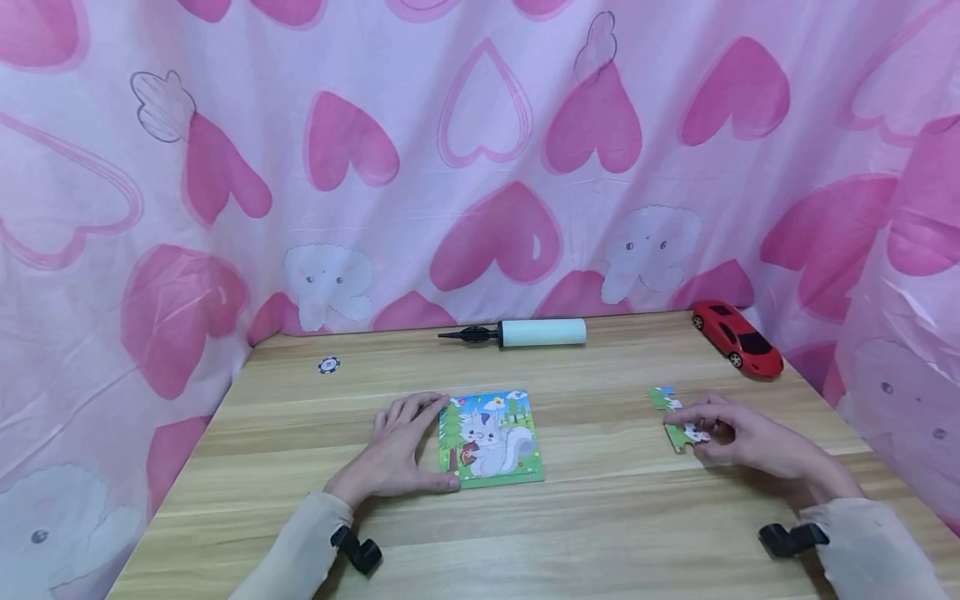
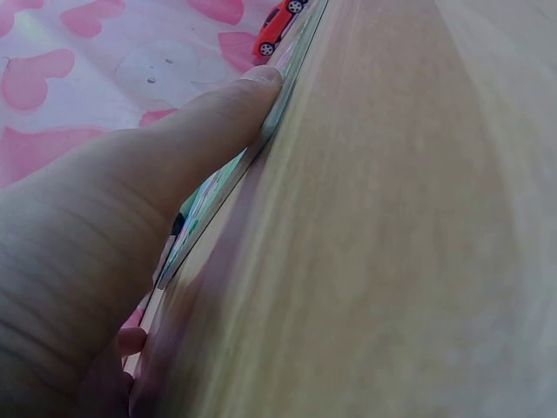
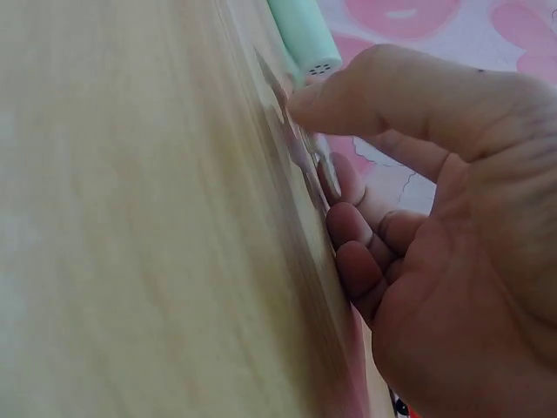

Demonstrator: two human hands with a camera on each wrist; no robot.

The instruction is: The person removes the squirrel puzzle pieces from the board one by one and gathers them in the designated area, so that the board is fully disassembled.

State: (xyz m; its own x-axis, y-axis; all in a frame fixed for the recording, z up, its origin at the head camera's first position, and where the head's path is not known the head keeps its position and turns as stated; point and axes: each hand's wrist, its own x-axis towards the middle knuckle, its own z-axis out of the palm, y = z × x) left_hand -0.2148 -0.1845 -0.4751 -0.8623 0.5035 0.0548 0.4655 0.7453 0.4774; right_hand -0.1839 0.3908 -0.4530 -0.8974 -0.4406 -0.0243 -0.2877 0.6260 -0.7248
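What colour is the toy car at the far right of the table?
The toy car is red with dark windows, clearest in the head view.

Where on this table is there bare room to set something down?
Two bare patches of tabletop: between the squirrel picture and the puzzle pieces, and along the front, between the sleeves. It's crowded around the right hand, at the pieces, and the left hand, against the picture.

Cannot read the marking on the chip [image 1: 328, 365] near the far left corner of the surface [image 1: 585, 533], nor fully see the puzzle pieces [image 1: 678, 437] behind the right hand [image 1: 753, 442]. Cannot see the near edge, cropped.
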